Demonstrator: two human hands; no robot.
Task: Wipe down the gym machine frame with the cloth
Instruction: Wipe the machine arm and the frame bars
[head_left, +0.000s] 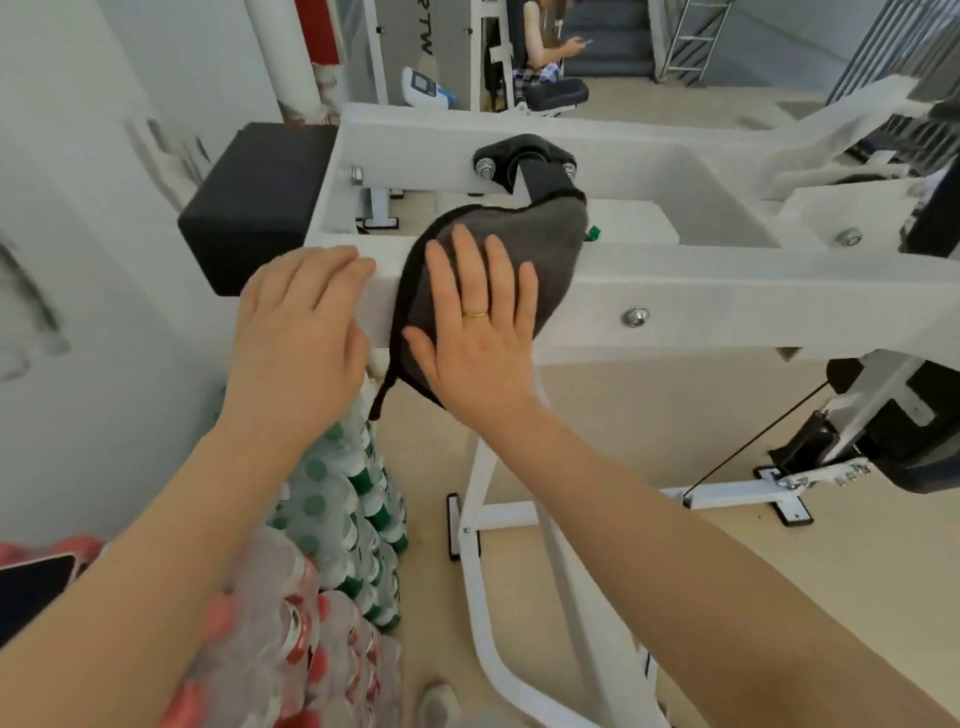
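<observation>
A dark grey cloth (540, 244) lies draped over the near beam of the white gym machine frame (727, 291). My right hand (478, 322) presses flat on the cloth with straight, spread fingers; it wears a gold ring. My left hand (301, 317) rests on the beam just left of the cloth, its fingers bent over the top edge of the frame and holding nothing else. One corner of the cloth hangs below the beam.
A black pad (254, 208) caps the frame's left end. Shrink-wrapped packs of bottles (332, 545) are stacked below my left arm beside the white wall. A black pivot bracket (519, 156) sits behind the cloth. A person sits on another machine (545, 52) at the back.
</observation>
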